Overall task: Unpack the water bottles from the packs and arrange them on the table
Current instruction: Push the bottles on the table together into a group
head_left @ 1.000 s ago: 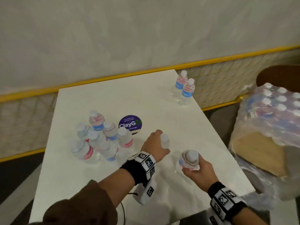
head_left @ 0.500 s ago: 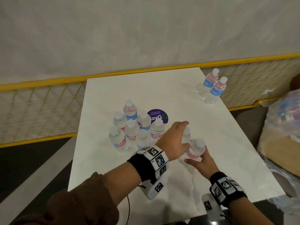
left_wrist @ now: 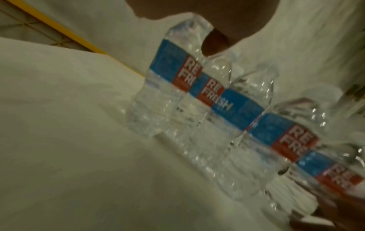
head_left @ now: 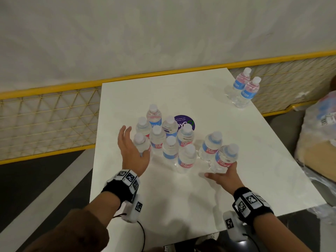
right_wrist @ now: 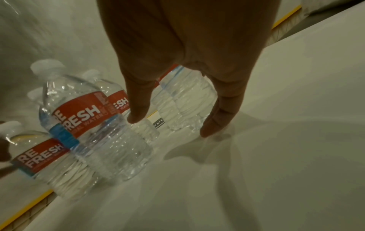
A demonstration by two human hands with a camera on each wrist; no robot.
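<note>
Several clear water bottles with red and blue labels stand in a cluster (head_left: pixel 171 140) on the white table (head_left: pixel 181 200). My left hand (head_left: pixel 131 147) is open at the cluster's left side, palm toward the leftmost bottle (head_left: pixel 141 144) and thumb against it. My right hand (head_left: pixel 222 174) is open at the base of the rightmost bottle (head_left: pixel 226 156), which stands on the table. In the right wrist view the thumb and fingers (right_wrist: pixel 215 123) straddle that bottle (right_wrist: pixel 185 100) loosely, tips down at the tabletop. The left wrist view shows a row of labelled bottles (left_wrist: pixel 173 87).
Two more bottles (head_left: pixel 243 91) stand at the table's far right corner. A plastic-wrapped pack (head_left: pixel 320 128) sits off the table's right edge. A purple round sticker (head_left: pixel 183 122) lies behind the cluster. A yellow mesh railing (head_left: pixel 51 113) runs along the wall.
Both hands brought their bottles to the cluster and set them down. The left hand let go and moved to the cluster's left side; the right hand has loosened round its bottle.
</note>
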